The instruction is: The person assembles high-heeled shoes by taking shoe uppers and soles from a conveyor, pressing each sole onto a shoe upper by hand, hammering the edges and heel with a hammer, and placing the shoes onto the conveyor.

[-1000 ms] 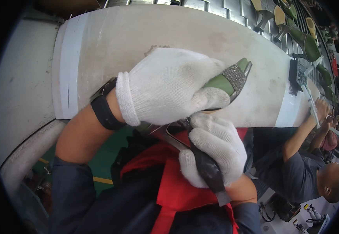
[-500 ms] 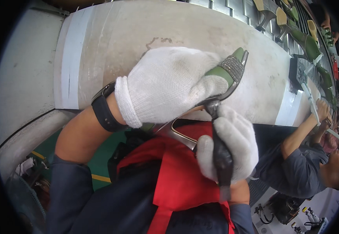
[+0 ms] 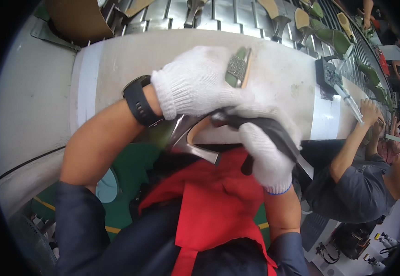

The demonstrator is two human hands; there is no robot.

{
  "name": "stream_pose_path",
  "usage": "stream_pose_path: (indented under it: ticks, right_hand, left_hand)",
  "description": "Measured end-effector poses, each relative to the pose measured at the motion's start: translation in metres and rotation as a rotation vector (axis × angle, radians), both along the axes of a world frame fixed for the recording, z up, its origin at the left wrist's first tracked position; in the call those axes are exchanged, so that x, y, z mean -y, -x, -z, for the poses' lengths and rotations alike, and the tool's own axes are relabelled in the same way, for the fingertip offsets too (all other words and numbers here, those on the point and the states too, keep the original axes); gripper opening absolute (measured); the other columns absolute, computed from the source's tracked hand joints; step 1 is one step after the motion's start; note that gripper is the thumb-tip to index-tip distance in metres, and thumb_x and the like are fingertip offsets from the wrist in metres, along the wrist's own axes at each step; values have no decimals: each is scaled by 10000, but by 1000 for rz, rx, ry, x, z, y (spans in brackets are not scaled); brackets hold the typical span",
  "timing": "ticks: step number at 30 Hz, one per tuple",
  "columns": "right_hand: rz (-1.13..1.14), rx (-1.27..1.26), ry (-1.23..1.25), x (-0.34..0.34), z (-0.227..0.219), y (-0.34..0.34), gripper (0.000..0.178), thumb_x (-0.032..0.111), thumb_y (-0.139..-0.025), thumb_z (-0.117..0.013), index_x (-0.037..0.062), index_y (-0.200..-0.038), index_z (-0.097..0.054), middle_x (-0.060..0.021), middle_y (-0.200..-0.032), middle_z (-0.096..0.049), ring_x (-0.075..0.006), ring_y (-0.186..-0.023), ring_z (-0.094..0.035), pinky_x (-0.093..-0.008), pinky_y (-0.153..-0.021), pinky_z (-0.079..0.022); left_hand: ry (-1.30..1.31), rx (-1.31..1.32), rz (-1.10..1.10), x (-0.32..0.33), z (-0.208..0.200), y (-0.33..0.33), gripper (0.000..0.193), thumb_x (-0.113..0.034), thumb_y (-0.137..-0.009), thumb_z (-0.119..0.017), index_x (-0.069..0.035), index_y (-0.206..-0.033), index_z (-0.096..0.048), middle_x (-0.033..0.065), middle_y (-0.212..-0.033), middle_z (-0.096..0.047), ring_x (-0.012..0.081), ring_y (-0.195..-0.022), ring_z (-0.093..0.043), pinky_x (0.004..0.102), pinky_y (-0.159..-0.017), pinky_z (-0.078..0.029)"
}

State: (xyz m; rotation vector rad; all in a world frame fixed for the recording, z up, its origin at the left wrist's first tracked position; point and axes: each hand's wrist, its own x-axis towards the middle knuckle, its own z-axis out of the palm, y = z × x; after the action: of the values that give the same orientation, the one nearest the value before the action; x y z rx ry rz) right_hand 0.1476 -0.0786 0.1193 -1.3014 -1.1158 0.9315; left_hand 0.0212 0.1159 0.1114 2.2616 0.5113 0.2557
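Jutting past left grip (image 3: 202, 83), green shoe toe (image 3: 236, 69)

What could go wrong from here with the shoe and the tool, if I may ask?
The dark tool in the right grip is close to the left grip, so a slip might knock it.
The heel of the green shoe juts past the near edge of the bench, so the shoe could fall if the left grip loosens.
The tool's flat metal end sticks out beyond the right grip and may catch something.

Green shoe (image 3: 236, 70) in left hand (image 3: 200, 85)
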Motion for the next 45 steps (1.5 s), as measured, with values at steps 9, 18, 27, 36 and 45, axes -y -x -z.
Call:
stream_pose_path:
  ticks: [9, 18, 27, 36, 45]
  right_hand:
    - [316, 114, -390, 28, -38, -9, 450, 233, -994, -796, -82, -1273, -635, -286, -1300, -742, -362, -1245, -729, -472, -1115, -556]
    - [-138, 409, -359, 59, -105, -32, 565, 368, -956, -883, -20, -1243, -590, -409, -1291, -690, -431, -1072, -780, -445, -878, -660]
    - [223, -78, 91, 59, -131, -11, 449, 240, -933, -862, -58, -1142, -599, -333, -1200, -745, -407, -1107, -767, -489, -1011, -627]
    - [110, -295, -29, 83, 14, 30, 339, 8, -987, -673, -84, -1313, -647, -261, -1326, -733, -335, -1204, -752, -466, -1067, -597]
    - [112, -308, -13, 67, 27, 0, 290, -27, -936, -748, -64, -1217, -685, -225, -1233, -781, -280, -1168, -763, -412, -1059, -592]
  left_hand:
    - [-54, 589, 129, 50, -61, 13, 859, -146, -757, -981, -8, -1475, -529, 172, -1349, -674, 267, -1264, -693, 394, -1104, -540]
    - [-113, 592, 34, 89, -59, 10, 752, -40, -715, -927, -13, -1381, -578, 197, -1271, -686, 368, -1131, -736, 422, -982, -593]
    - [-245, 635, 6, 115, -42, 20, 664, -67, -751, -853, 81, -1346, -599, 242, -1206, -704, 417, -1067, -736, 503, -942, -598]
    - [-749, 475, -261, 119, 70, 64, 496, -62, -937, -683, -3, -1412, -549, 263, -1452, -644, 454, -1357, -644, 673, -1268, -305]
    - [-799, 456, -317, 117, 86, 60, 483, -134, -962, -714, -43, -1413, -568, 208, -1427, -659, 405, -1340, -654, 645, -1284, -287]
